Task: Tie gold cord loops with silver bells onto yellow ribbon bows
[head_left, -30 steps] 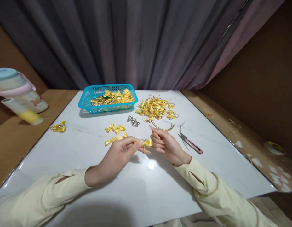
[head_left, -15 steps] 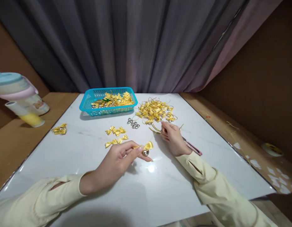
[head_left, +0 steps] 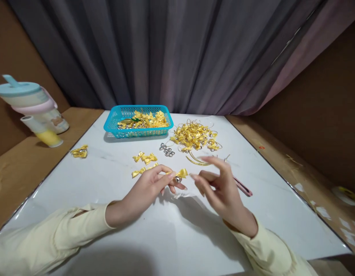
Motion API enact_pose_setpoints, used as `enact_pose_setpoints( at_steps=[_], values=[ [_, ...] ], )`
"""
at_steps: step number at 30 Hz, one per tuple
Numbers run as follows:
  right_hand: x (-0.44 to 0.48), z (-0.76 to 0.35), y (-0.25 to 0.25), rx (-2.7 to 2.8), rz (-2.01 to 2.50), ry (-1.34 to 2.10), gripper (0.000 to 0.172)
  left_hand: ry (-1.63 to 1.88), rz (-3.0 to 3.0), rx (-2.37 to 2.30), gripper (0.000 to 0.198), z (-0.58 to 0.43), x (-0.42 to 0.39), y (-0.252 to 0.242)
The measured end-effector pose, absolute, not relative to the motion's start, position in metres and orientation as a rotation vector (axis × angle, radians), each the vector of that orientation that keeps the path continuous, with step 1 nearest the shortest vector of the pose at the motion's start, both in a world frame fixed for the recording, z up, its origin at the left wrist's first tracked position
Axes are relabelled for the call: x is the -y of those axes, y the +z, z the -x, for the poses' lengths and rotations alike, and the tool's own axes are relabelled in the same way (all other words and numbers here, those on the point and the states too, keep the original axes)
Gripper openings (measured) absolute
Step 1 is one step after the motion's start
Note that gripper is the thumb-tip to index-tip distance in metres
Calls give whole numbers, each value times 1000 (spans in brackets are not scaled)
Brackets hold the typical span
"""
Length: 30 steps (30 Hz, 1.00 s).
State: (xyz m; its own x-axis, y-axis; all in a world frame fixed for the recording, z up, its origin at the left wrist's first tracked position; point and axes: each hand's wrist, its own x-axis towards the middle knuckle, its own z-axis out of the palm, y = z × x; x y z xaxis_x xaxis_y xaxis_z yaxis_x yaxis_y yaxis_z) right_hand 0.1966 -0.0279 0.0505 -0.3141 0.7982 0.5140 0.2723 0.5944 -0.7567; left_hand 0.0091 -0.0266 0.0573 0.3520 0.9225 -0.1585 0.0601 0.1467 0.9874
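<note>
Already a heap of belled yellow ribbon bows lay upper centre; the left hand pinched one yellow satin bow, the right hand was open, empty; plain bows lay unworked.

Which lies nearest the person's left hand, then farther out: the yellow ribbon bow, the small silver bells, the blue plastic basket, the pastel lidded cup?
1. Yellow ribbon bow: pinched by the left hand.
2. Small silver bells: loose cluster beyond it, mid-table.
3. Blue plastic basket: table's far edge.
4. Pastel lidded cup: far left, off the white top.
</note>
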Motion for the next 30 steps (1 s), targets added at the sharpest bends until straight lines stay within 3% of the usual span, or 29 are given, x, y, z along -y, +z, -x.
enact_pose_setpoints(
  at_steps=[5, 13, 16, 23, 30],
  values=[
    [33, -190, 34, 2311, 826, 83, 19, 875, -1283, -1091, 20, -8, 28, 55],
    [35, -184, 29, 2309, 946, -187, 19, 909, -1395, -1175, 18, -8, 32, 55],
    [36, -183, 31, 2206, 1032, 54, 17, 963, -1447, -1167, 16, -8, 32, 57],
    [36, -178, 49, 1668, 1183, 1339, 28, 1026, -1542, -1162, 14, -7, 33, 54],
    [30, -181, 54, 1266, 1015, 1911, 26, 1060, -1556, -1164, 13, -7, 32, 54]
  ],
)
